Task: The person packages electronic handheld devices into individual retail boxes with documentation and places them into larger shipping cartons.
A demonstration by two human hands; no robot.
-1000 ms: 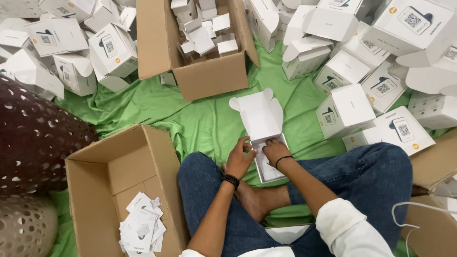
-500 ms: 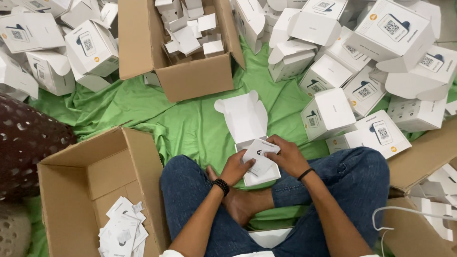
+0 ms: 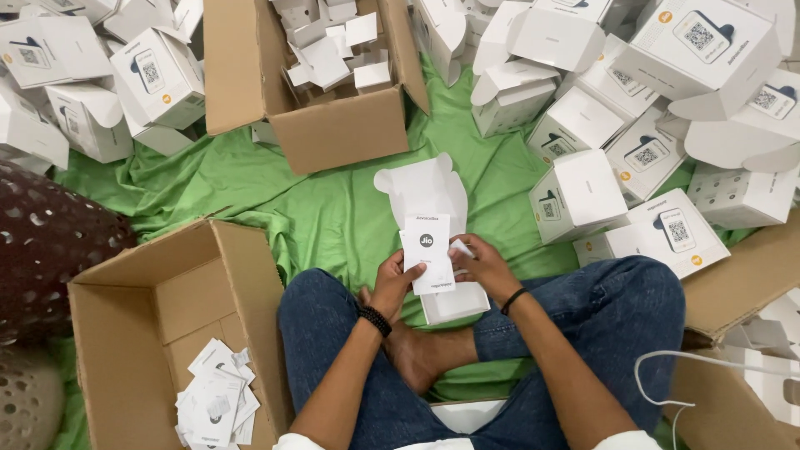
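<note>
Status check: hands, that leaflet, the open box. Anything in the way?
Left hand pinching white leaflet, held upright. Right hand at open white box, lid flap up. Nothing in the way.

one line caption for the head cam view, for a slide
Seated cross-legged on green cloth, left hand and right hand lift a white leaflet over an open white carton.

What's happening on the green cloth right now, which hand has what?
A person sits cross-legged on a green cloth. The left hand holds a white leaflet upright over an open white box lying before their legs, and the right hand touches the box beside the leaflet. A cardboard box by the left knee holds a stack of similar leaflets. Another cardboard box ahead holds small white pieces, and white boxes are piled all around.
</note>
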